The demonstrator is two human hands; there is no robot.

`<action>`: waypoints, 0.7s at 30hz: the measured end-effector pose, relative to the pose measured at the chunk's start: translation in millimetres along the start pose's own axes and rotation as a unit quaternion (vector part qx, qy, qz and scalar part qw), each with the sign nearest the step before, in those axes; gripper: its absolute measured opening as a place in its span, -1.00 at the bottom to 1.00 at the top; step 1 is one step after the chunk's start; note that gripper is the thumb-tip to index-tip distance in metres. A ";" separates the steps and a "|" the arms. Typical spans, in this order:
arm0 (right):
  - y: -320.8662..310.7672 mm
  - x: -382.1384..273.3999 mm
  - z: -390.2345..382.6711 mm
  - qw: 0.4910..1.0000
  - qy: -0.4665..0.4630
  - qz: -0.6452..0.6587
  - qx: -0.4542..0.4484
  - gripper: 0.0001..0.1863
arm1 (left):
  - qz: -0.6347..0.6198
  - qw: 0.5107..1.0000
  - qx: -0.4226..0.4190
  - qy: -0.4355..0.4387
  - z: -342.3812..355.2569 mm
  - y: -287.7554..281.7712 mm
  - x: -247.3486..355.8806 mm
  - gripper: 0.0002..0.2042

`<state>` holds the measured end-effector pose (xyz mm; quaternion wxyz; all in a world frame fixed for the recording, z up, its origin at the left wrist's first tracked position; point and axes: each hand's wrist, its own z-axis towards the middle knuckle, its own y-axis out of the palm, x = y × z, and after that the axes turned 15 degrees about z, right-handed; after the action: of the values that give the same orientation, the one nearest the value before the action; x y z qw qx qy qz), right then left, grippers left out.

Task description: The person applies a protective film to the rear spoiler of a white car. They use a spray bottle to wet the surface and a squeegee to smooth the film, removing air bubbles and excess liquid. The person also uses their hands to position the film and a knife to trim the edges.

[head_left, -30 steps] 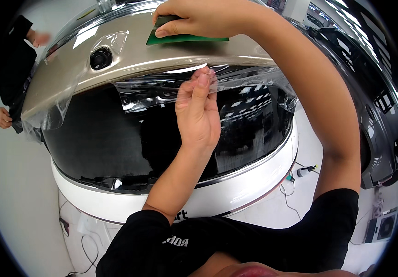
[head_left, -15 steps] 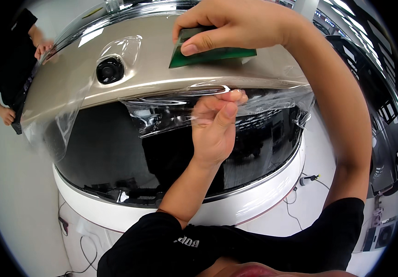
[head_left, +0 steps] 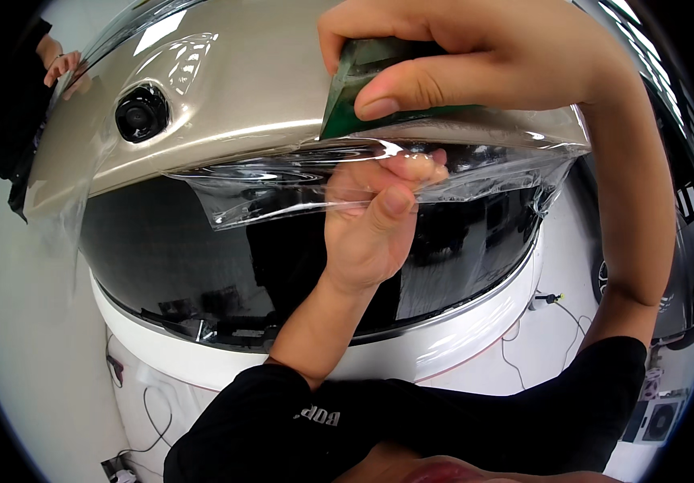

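Observation:
My right hand (head_left: 476,64) is closed round a dark green squeegee (head_left: 375,80), thumb on its near face. The squeegee's lower edge meets the beige car panel (head_left: 258,88) close to its curved front edge. Just below, my left hand (head_left: 375,229) pinches the loose edge of a clear film (head_left: 258,189) between thumb and fingers. Wrinkled and shiny, the film runs from the panel's edge over the dark glass (head_left: 162,249), and the left fingers show partly through it. More loose film (head_left: 81,189) hangs off the panel's left end.
A black rounded fitting (head_left: 141,113) protrudes from the panel, with film bubbled beside it. At the far left, another person's hand (head_left: 62,68) rests by the panel's edge. White bodywork (head_left: 154,342) curves below the glass. Cables (head_left: 154,431) lie on the floor; a dark car stands right.
My right hand has brought the squeegee down toward the panel's front edge. The panel appears larger and shifted left. My left hand keeps its pinch on the film.

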<state>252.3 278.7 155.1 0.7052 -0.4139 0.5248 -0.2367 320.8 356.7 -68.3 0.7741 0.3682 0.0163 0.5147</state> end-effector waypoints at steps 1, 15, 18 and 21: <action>-3.4 -6.3 -2.2 0.999 0.010 -0.033 -0.019 -0.69 | -0.007 1.000 -0.003 0.002 -0.5 0.5 -1.2 -0.90; -23.2 2.3 -3.0 0.965 0.105 -0.094 0.221 -0.64 | 0.003 0.991 0.118 -0.056 -7.9 16.8 4.0 -0.92; -13.5 8.9 31.6 0.993 -0.043 -0.030 0.107 -0.65 | -0.007 0.992 0.120 -0.048 -7.5 18.0 4.3 -0.94; 7.2 -11.4 47.5 0.992 -0.088 -0.070 0.051 -0.70 | -0.003 0.990 0.136 -0.048 -6.8 18.4 1.1 -0.94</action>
<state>292.1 307.2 160.4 0.7503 -0.4327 0.4176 -0.2746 304.1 365.0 -62.0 0.7184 0.4941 0.0501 0.4870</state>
